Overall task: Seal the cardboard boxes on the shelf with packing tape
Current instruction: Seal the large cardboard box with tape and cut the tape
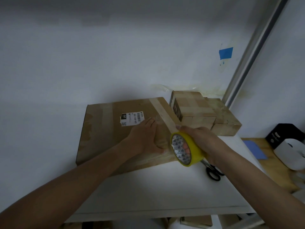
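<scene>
Left hand (145, 136) lies flat, fingers straight, on the large cardboard box (104, 133); right hand (199, 138) grips the yellow tape roll (195, 152) at the box's near right corner.

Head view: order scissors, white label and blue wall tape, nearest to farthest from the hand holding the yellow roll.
From the right hand holding the yellow roll:
1. Scissors, beside its wrist.
2. White label, left, on the box.
3. Blue wall tape, up behind.

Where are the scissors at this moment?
In the head view, the scissors lie on the white shelf at right, just below the yellow tape roll, partly hidden by the right forearm.
</scene>
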